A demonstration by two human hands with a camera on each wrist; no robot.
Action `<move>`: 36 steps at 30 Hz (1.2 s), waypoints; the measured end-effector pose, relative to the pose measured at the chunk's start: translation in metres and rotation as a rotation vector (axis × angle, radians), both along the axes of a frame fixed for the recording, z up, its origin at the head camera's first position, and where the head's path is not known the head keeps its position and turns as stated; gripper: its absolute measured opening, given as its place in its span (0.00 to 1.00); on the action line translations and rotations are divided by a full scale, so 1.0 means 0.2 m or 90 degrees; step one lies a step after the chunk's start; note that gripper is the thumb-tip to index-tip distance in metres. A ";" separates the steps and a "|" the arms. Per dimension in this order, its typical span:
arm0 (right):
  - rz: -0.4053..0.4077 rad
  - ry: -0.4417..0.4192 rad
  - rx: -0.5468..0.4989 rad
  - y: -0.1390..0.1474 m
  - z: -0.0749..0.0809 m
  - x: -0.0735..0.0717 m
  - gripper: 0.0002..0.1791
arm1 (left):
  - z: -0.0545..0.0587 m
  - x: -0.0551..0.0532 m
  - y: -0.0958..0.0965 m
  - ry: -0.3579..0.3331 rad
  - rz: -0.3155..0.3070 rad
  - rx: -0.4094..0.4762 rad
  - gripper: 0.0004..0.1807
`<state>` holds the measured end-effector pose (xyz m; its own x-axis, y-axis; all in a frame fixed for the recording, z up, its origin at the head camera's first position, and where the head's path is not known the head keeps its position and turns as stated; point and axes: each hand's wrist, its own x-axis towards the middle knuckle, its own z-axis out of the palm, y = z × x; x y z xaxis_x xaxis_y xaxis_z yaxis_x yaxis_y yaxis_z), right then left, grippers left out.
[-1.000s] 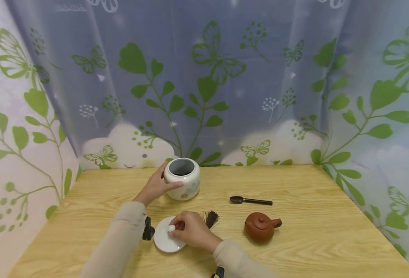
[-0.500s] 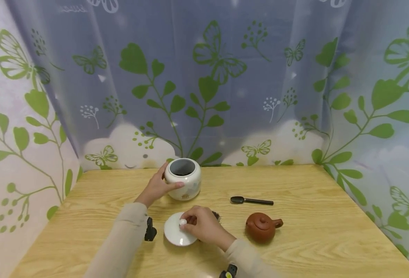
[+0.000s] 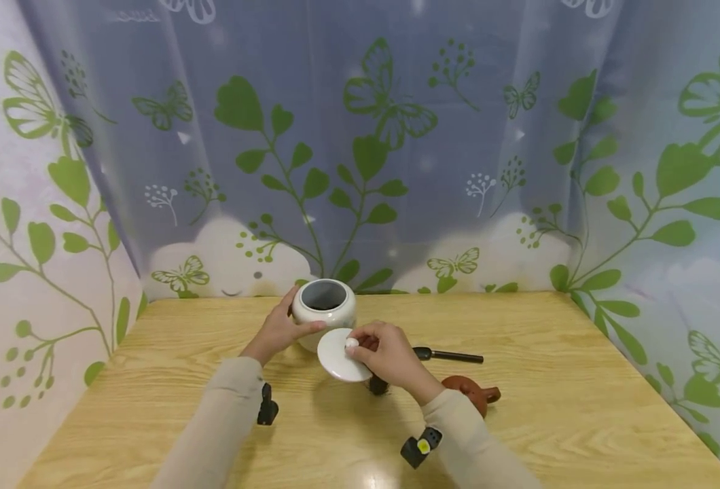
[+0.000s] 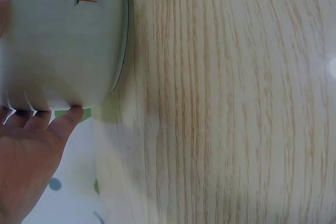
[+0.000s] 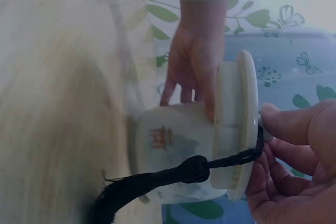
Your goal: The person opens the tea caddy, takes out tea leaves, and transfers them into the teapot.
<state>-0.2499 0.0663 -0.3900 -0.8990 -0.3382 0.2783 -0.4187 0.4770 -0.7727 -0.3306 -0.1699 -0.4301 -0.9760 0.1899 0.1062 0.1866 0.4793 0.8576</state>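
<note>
A white jar [image 3: 340, 319], with its grey mouth uncovered, stands at the back of the table. My left hand [image 3: 276, 333] grips its left side, thumb across the front; the left wrist view shows the fingertips against the jar's wall [image 4: 58, 51]. My right hand [image 3: 392, 352] pinches the small knob of a white lid [image 3: 335, 360], held in the air just in front of the jar and tilted. A dark tassel [image 5: 157, 178] hangs from the knob. In the right wrist view the lid [image 5: 251, 124] overlaps the jar's mouth.
Behind my right hand lies a black scoop [image 3: 458, 356] with a long handle. To its front is a reddish-brown clay teapot [image 3: 465, 387], partly hidden by my right forearm. A patterned curtain [image 3: 311, 136] rises behind the wooden table [image 3: 580, 407].
My right hand has lifted the lid from the table and carried it back and to the right, up to the jar. My left hand has stayed on the jar.
</note>
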 end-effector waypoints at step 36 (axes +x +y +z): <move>-0.110 0.052 0.004 -0.24 0.22 -0.42 0.12 | 0.01 0.01 0.01 -0.039 -0.006 0.000 0.63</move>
